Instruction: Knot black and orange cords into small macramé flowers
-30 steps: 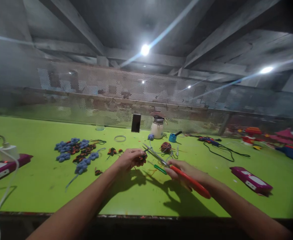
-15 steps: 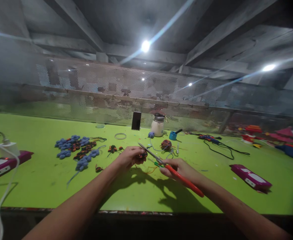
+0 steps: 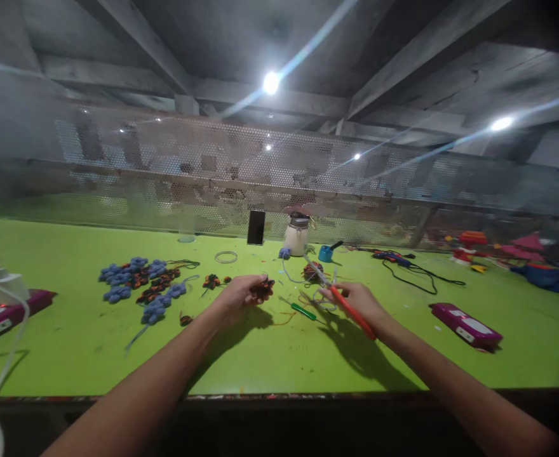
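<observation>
Holding: L grip [image 3: 242,293] closed on yarn pc [image 3: 264,290], R grip [image 3: 359,298] closed round scissors [image 3: 349,308].

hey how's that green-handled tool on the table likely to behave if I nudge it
The green-handled tool looks straight and slim, so it's probably stiff and fairly light. Being narrow, it may roll a little on the flat green table.

Both forearms [image 3: 177,362] and hands [image 3: 242,292] are bare.
</observation>
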A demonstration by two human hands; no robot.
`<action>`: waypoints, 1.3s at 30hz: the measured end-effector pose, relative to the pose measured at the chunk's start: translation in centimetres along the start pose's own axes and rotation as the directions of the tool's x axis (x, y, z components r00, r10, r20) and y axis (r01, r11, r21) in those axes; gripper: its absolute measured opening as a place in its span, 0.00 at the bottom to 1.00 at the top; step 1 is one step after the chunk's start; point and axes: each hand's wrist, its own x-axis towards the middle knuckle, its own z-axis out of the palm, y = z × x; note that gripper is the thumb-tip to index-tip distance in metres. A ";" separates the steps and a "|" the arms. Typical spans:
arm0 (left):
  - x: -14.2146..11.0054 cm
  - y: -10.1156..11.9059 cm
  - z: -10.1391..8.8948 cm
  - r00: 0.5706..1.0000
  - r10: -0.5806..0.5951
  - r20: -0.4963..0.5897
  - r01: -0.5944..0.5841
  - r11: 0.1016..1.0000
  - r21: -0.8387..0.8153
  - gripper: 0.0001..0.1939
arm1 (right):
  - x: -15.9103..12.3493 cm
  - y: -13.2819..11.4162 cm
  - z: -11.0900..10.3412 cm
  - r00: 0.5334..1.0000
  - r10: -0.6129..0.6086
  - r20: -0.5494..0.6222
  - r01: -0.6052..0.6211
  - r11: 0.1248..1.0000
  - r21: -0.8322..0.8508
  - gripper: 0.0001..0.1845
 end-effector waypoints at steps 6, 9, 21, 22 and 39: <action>0.1 0.2 0.1 0.999 0.028 -0.018 -0.029 0.996 -0.079 0.06 | 2.6 6.4 -2.4 0.947 0.266 -0.179 -0.303 0.926 -0.226 0.25; 0.0 0.2 0.1 0.999 0.048 -0.022 -0.049 0.997 -0.064 0.09 | 2.8 8.2 -2.9 0.930 0.325 -0.171 -0.363 0.884 -0.296 0.19; 0.5 -0.5 -0.1 1.000 0.003 -0.013 -0.003 1.000 -0.002 0.11 | 2.7 -2.9 -2.5 0.983 -0.140 0.122 0.130 0.988 0.087 0.14; 0.5 -0.5 -0.1 1.000 -0.003 -0.005 0.003 1.000 0.001 0.11 | 2.6 -4.6 -1.4 0.957 -0.239 0.163 0.197 0.951 0.240 0.15; 0.1 -0.5 0.5 1.000 -0.023 0.000 0.023 1.000 0.011 0.10 | 4.1 -6.8 7.3 0.938 -0.246 0.245 -0.121 0.429 0.895 0.20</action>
